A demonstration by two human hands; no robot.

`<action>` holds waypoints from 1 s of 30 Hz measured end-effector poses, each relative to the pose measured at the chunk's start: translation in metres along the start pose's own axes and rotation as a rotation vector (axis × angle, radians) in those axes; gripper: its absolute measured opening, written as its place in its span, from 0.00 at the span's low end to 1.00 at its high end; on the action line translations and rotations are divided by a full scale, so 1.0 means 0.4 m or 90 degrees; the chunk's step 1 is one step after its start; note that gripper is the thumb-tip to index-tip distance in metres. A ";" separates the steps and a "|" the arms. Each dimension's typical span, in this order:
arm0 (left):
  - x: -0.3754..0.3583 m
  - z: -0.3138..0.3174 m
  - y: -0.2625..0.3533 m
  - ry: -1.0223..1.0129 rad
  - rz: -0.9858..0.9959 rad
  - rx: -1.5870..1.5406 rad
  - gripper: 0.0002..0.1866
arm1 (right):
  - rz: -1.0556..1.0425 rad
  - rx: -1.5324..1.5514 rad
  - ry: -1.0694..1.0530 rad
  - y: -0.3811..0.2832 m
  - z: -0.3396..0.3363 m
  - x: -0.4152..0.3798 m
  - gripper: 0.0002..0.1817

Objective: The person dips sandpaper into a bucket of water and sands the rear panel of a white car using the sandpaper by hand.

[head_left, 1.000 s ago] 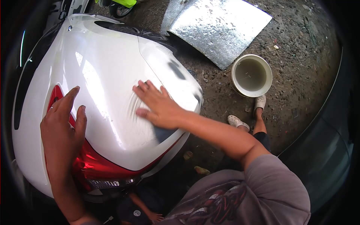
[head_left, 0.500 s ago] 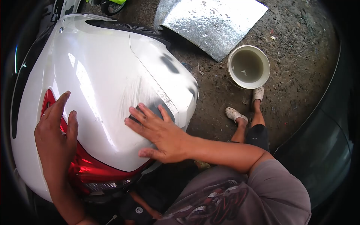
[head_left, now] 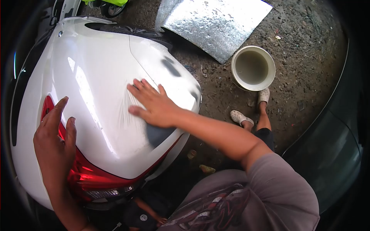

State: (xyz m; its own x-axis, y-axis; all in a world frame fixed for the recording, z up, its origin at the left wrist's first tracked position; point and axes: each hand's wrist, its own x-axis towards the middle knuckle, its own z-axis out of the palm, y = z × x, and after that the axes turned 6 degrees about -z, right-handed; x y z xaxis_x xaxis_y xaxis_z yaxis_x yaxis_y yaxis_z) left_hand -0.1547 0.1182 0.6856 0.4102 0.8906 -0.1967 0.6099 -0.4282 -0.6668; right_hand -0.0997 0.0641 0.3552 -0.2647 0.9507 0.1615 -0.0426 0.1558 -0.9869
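Note:
My right hand (head_left: 154, 106) lies flat on a white car's rear panel (head_left: 104, 96), fingers stretched out and thumb apart. Whatever is beneath its palm is hidden. Pale streaks run down the paint beside the thumb, and a dark grey patch (head_left: 158, 135) shows just below the wrist. My left hand (head_left: 56, 140) is open, its fingers and thumb apart, overlapping the red tail light (head_left: 90, 173) at the car's left side in this view.
A bucket of murky water (head_left: 252, 68) stands on dirt ground near feet in light clogs (head_left: 241, 118). A silvery sheet (head_left: 216, 27) lies beyond. A dark car body (head_left: 331, 154) curves along the right. Another person's arm (head_left: 145, 208) shows low down.
My right hand has slid up the panel, away from the tail light, uncovering more of the dark grey patch. My left hand has barely moved.

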 end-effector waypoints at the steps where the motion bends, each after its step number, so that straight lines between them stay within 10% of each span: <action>1: 0.002 0.004 -0.002 -0.003 -0.018 -0.002 0.24 | 0.028 0.040 0.007 0.019 -0.001 0.047 0.50; 7: -0.003 0.010 -0.009 0.007 0.004 -0.006 0.24 | -0.010 -0.030 -0.016 -0.053 0.018 -0.250 0.49; 13: -0.002 0.019 -0.007 0.022 -0.009 -0.010 0.24 | 0.003 0.024 0.002 0.044 0.006 0.048 0.52; 19: -0.009 0.018 0.001 0.026 0.004 -0.036 0.24 | -0.059 -0.045 -0.011 -0.034 0.014 -0.269 0.50; 25: -0.008 0.026 -0.003 0.038 0.003 -0.047 0.24 | -0.059 0.009 0.029 0.045 0.014 0.018 0.56; 30: -0.008 0.032 -0.010 0.055 0.004 -0.018 0.23 | -0.071 -0.010 0.019 -0.008 0.016 -0.233 0.54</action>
State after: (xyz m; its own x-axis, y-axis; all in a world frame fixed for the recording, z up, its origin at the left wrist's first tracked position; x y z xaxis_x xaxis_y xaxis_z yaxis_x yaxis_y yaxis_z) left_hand -0.1672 0.1191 0.6794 0.4705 0.8717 -0.1369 0.6257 -0.4390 -0.6449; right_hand -0.0812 -0.0267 0.3433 -0.2308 0.9345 0.2709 -0.0552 0.2654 -0.9626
